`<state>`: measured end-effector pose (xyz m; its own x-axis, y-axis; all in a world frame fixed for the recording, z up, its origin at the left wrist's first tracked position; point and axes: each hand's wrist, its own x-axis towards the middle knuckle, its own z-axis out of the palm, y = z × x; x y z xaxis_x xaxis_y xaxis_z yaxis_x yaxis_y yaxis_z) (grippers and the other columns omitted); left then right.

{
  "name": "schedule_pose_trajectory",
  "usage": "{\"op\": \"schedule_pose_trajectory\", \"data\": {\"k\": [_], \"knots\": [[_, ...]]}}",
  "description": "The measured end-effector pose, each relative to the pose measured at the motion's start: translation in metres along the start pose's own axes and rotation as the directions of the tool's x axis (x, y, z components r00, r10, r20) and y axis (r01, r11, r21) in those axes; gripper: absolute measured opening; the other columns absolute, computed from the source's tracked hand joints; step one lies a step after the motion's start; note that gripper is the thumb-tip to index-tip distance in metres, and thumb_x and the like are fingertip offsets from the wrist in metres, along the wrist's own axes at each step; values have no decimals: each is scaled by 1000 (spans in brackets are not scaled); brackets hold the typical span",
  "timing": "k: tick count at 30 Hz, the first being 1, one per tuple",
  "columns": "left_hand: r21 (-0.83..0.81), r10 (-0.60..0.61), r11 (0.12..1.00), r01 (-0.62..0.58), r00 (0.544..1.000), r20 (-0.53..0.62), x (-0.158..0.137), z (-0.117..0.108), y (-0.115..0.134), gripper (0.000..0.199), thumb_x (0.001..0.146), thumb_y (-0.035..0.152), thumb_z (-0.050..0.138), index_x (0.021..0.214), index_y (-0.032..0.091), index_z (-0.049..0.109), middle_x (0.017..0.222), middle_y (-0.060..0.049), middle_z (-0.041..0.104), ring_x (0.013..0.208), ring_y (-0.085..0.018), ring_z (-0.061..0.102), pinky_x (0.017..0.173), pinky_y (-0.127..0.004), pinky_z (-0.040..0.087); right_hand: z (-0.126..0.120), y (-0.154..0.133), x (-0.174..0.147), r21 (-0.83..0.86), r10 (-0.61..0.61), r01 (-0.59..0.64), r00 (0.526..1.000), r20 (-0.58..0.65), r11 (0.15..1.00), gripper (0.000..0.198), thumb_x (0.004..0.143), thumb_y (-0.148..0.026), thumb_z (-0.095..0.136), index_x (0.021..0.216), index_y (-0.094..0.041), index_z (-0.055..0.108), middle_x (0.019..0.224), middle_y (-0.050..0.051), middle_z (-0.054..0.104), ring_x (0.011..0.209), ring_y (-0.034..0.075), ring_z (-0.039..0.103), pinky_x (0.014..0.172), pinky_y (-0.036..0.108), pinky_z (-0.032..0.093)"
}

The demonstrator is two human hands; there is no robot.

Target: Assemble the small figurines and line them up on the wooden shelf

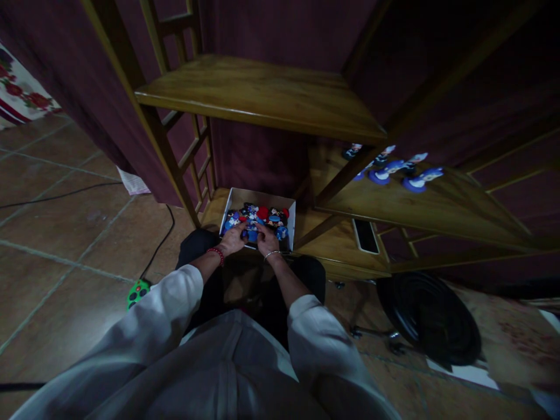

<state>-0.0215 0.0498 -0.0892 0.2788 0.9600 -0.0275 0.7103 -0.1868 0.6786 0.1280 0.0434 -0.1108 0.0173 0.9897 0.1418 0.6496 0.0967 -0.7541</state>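
Observation:
Several small figurines with blue, red and black parts lie jumbled in a shallow white box (pixel 292 224) on the low wooden shelf. My left hand (pixel 235 238), with a red bead bracelet at the wrist, reaches over the box's near edge. Opposite it, my right hand (pixel 268 240) wears a thin pale bracelet. Between the fingers of both hands is a small blue figurine (pixel 252 231), held low over the others. Its lower part looks blue; finer detail is too small and dark to make out.
On the shelf at right stand several figurines with purple bases (pixel 415 184). A dark-screened phone (pixel 366 235) lies on the lower board. An upper shelf (pixel 262 87) juts out above the box. A black round stool (pixel 429 318) and a green object (pixel 138 293) are on the floor.

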Motion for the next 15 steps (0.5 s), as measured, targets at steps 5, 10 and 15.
{"op": "schedule_pose_trajectory", "data": {"k": [5, 10, 15], "knots": [[105, -36, 994, 30, 998, 53, 2, 0, 3, 53, 70, 13, 53, 123, 12, 49, 130, -12, 47, 119, -23, 46, 102, -31, 35, 1, -1, 0, -41, 16, -14, 999, 47, 999, 45, 73, -5, 42, 111, -22, 59, 102, 3, 65, 91, 14, 61, 89, 29, 46], [57, -42, 998, 37, 995, 90, 7, 0, -1, 52, 67, 11, 52, 119, 13, 50, 122, -10, 54, 114, -21, 50, 99, -32, 38, 2, 0, 1, -103, 25, -13, 993, 114, 995, 43, 74, -8, 46, 110, -26, 59, 103, 2, 65, 91, 16, 61, 88, 30, 47], [-9, -20, 1000, 21, 996, 92, 8, 0, -4, 51, 68, 6, 48, 117, 16, 51, 119, -6, 58, 111, -18, 53, 98, -32, 39, -1, 0, 0, -40, 17, -10, 984, 176, 999, 44, 76, -10, 45, 114, -31, 55, 107, -2, 65, 100, 15, 59, 93, 31, 45]]}}
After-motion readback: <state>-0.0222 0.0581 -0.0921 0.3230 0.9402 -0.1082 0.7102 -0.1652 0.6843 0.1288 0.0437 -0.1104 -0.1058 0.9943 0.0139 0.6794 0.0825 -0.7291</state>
